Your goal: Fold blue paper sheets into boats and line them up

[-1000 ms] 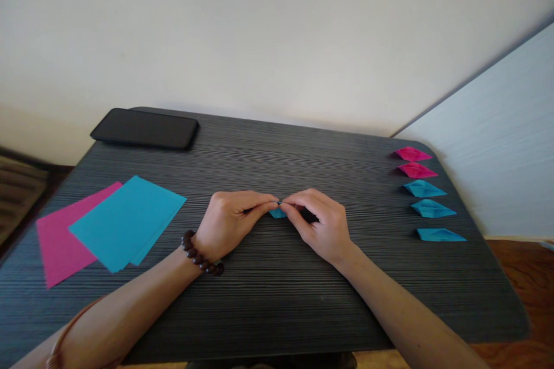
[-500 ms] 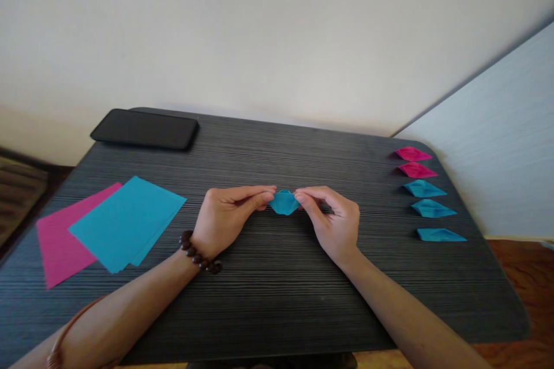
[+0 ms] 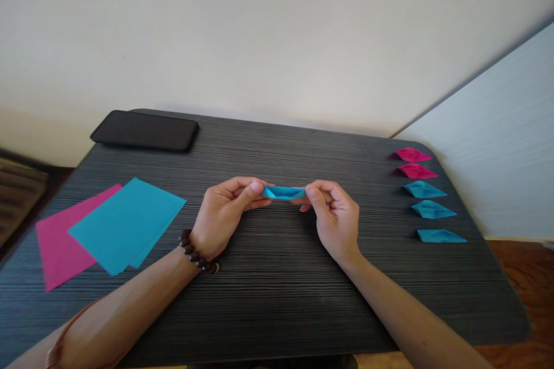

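Observation:
A small folded blue paper boat (image 3: pixel 284 193) is held over the middle of the dark table (image 3: pixel 277 300). Its left tip is pinched between the thumb and fingers of my left hand (image 3: pixel 227 207). My right hand (image 3: pixel 335 216) grips the opposite tip the same way. The boat lies level and looks long and narrow, with its near side towards me. Parts of both tips are hidden under my fingers.
Along the right edge lie two pink paper boats (image 3: pixel 413 154) and several blue paper boats (image 3: pixel 434 209) in a row. On the left are blue sheets (image 3: pixel 127 225) overlapping a pink sheet (image 3: pixel 64 242). A black phone-like slab (image 3: pixel 145 131) rests at the back left, near the wall (image 3: pixel 277 34).
The blue paper has gone from a short, wide, rounded shape to a long, narrow boat. My hands have moved slightly apart, still gripping its ends.

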### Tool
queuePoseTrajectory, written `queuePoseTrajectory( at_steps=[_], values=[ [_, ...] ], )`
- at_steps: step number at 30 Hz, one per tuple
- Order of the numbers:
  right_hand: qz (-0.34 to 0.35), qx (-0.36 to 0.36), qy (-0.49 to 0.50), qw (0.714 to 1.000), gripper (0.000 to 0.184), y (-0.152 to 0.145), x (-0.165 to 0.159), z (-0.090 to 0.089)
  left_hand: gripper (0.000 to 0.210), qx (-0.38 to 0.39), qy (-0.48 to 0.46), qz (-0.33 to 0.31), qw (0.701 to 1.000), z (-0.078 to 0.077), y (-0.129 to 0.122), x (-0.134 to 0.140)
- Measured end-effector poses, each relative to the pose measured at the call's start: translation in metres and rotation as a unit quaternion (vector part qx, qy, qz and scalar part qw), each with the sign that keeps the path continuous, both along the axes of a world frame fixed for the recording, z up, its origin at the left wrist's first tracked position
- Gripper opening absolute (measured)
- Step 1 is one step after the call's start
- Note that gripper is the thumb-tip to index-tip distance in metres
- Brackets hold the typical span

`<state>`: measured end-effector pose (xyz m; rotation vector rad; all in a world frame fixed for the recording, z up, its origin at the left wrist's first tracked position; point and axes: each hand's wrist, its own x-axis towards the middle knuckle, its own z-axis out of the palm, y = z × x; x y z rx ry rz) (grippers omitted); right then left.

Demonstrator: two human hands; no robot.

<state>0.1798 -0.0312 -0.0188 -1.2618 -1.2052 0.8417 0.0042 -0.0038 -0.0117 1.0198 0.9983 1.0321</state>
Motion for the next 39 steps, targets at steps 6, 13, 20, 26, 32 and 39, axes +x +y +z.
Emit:
queuePoseTrajectory(
  at_steps=[6, 13, 20, 26, 32, 39],
  values=[
    [0.033, 0.035, -0.070, 0.996, 0.009, 0.001, 0.006, -0.005, 0.022, 0.000, 0.030, 0.003, 1.000, 0.001, 0.002, -0.002],
    [0.135, 0.154, -0.267, 0.941, 0.010, 0.004, 0.016, 0.001, 0.024, 0.020, 0.061, -0.003, 0.998, 0.004, 0.003, -0.004],
    [0.147, 0.097, -0.288, 0.942, 0.008, 0.005, 0.021, 0.001, 0.025, 0.116, 0.144, -0.074, 0.980, 0.002, 0.004, -0.012],
    [0.162, 0.092, -0.319, 0.929, 0.009, 0.005, 0.025, 0.002, 0.017, 0.264, 0.282, -0.151, 0.910, 0.003, 0.008, -0.020],
    [0.221, 0.119, -0.347, 0.904, 0.010, 0.008, 0.026, 0.005, 0.011, 0.314, 0.348, -0.158, 0.869, 0.001, 0.009, -0.020],
    [0.184, 0.100, -0.376, 0.903, 0.012, 0.007, 0.020, 0.002, 0.013, 0.313, 0.394, -0.132, 0.854, 0.001, 0.007, -0.019]
  ],
)
